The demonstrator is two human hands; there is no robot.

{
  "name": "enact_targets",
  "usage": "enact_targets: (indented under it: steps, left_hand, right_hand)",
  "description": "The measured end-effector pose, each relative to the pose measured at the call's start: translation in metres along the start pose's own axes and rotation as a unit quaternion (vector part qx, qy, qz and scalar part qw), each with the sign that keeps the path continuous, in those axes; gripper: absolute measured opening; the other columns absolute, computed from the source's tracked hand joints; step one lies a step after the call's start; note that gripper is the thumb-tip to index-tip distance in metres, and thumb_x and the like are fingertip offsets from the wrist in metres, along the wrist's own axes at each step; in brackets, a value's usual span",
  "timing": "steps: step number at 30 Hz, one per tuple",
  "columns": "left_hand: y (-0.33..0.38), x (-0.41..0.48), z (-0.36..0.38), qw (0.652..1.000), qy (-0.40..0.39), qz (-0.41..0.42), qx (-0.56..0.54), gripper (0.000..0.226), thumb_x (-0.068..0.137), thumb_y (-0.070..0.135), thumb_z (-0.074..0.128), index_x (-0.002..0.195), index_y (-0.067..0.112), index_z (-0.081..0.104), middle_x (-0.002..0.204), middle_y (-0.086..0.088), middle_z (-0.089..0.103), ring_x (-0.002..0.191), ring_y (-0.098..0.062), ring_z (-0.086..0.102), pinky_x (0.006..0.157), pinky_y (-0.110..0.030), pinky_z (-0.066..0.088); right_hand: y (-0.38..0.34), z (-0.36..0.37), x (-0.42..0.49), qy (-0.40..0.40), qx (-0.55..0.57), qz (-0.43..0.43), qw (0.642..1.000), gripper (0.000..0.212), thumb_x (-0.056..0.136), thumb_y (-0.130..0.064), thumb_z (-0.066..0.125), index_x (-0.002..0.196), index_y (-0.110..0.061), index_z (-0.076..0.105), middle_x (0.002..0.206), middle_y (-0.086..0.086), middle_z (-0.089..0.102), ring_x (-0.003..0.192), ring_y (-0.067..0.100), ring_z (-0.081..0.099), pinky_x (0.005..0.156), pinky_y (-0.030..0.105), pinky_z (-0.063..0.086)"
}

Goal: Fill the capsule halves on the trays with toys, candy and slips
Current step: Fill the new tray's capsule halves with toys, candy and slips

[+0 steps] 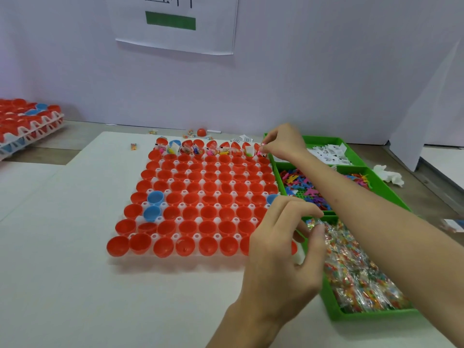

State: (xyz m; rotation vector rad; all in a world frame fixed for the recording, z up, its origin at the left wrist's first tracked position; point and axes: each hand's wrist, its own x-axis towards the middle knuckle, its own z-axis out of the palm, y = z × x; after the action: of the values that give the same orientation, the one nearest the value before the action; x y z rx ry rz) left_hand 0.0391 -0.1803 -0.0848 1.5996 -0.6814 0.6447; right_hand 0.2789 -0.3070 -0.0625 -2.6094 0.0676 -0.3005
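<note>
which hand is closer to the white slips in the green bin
Right. The right hand pinches a pink piece just left of the slips. The left hand is well nearer the camera, pinching a candy packet at the candy compartment.

Tray (197, 236) is lying centrally on table (62, 247), carrying capsule halves (208, 212); divided bin (334, 307) is sitting just right, holding slips (329, 153) behind, toys (301, 187) midway, candy (356, 280) in front; stacked trays (27, 126) are sitting far left.
</note>
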Motion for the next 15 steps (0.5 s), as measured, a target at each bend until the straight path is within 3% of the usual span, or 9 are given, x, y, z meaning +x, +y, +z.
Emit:
enact_targets:
  steps: [3, 8, 15]
  left_hand:
    - [0.001, 0.000, 0.000, 1.000, 0.003, -0.001, 0.003, 0.010, 0.088, 0.010, 0.060, 0.098, 0.010, 0.061, 0.098, 0.005, 0.058, 0.078, -0.004, 0.055, 0.067, -0.012, 0.047]
    - [-0.002, -0.001, -0.001, 1.000, -0.001, 0.001, 0.002, 0.009, 0.089, 0.011, 0.060, 0.097, 0.011, 0.062, 0.099, 0.005, 0.057, 0.074, -0.008, 0.056, 0.062, -0.024, 0.050]
    - [-0.003, -0.001, 0.000, 0.999, -0.045, -0.008, 0.005, 0.004, 0.091, 0.014, 0.058, 0.092, 0.013, 0.062, 0.092, 0.009, 0.056, 0.077, -0.004, 0.054, 0.066, -0.012, 0.043]
  right_hand:
    - [0.000, 0.003, -0.002, -0.001, -0.012, 0.013, 1.000, 0.009, 0.079, -0.020, 0.083, 0.085, -0.024, 0.078, 0.082, -0.009, 0.068, 0.078, 0.007, 0.063, 0.077, 0.033, 0.054]
    - [0.001, 0.014, -0.004, 0.019, -0.013, 0.019, 1.000, 0.007, 0.082, -0.021, 0.079, 0.086, -0.026, 0.079, 0.092, -0.009, 0.075, 0.088, 0.012, 0.068, 0.083, 0.036, 0.058]
    - [0.003, 0.006, -0.008, 0.025, -0.030, -0.022, 0.999, 0.017, 0.093, -0.031, 0.063, 0.095, -0.027, 0.080, 0.095, -0.010, 0.075, 0.095, 0.014, 0.066, 0.098, 0.041, 0.047]
